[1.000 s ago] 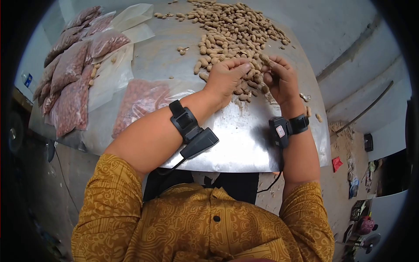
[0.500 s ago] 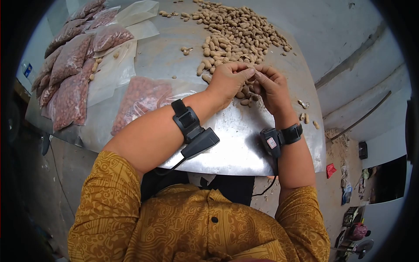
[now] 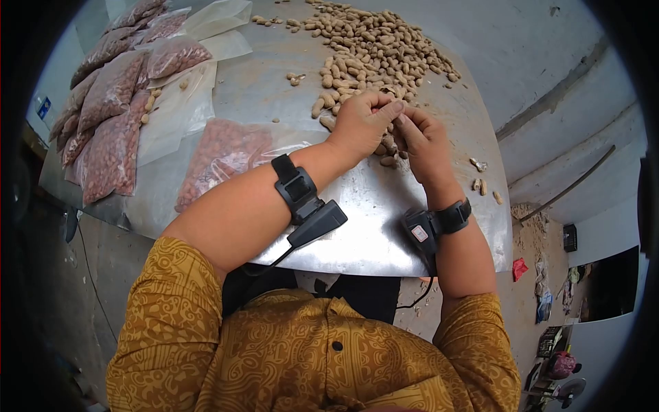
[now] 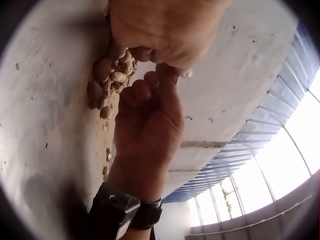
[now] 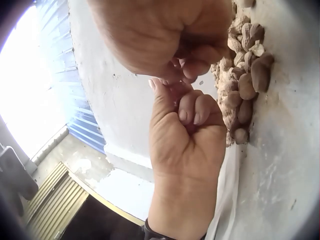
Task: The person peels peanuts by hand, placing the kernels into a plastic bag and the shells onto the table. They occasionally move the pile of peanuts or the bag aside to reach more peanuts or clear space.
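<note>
Above the near end of a heap of unshelled peanuts (image 3: 377, 48), my two hands meet at the fingertips. The left hand (image 3: 362, 125) pinches with thumb and forefinger, its other fingers curled in, as the right wrist view shows. Facing it, the right hand (image 3: 427, 145) pinches at the same spot, thumb against curled fingers. The peanut between them is almost wholly covered by the fingers. Several loose peanuts (image 5: 245, 95) lie on the metal tabletop (image 3: 343, 226) just beyond the hands.
Filled clear bags of reddish peanut kernels (image 3: 110, 117) are stacked at the left. Another bag of kernels (image 3: 223, 161) lies flat by the left forearm. Empty clear bags (image 3: 185, 103) lie between. A few peanuts and shell bits (image 3: 478, 184) sit right of the right wrist.
A second ago the right hand held a peanut apart from the left hand. It has moved left, and the fingertips of both hands now meet over that peanut.
</note>
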Action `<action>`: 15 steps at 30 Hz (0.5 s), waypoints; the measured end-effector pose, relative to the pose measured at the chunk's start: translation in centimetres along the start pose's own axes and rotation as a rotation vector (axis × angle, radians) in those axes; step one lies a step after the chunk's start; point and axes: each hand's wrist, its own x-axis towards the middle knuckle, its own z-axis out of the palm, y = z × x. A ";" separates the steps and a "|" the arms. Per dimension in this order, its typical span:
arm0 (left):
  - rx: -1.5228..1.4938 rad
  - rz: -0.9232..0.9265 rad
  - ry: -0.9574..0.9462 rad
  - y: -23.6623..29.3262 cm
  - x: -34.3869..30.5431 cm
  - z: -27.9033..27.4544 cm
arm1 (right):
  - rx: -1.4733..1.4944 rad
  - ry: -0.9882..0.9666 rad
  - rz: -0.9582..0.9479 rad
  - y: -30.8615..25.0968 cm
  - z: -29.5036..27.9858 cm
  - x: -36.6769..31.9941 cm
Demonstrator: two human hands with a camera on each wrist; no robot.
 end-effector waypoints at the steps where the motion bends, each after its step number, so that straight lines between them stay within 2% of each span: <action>1: 0.010 0.012 0.014 -0.1 0.0 0.1 | -0.017 0.008 -0.013 0.0 0.1 -0.1; 10: 0.052 0.015 0.103 0.3 -0.1 0.8 | -0.023 0.097 -0.022 0.0 0.4 -0.2; 15: -0.023 0.011 0.084 0.2 -0.2 0.9 | 0.319 0.155 0.042 0.6 0.8 0.0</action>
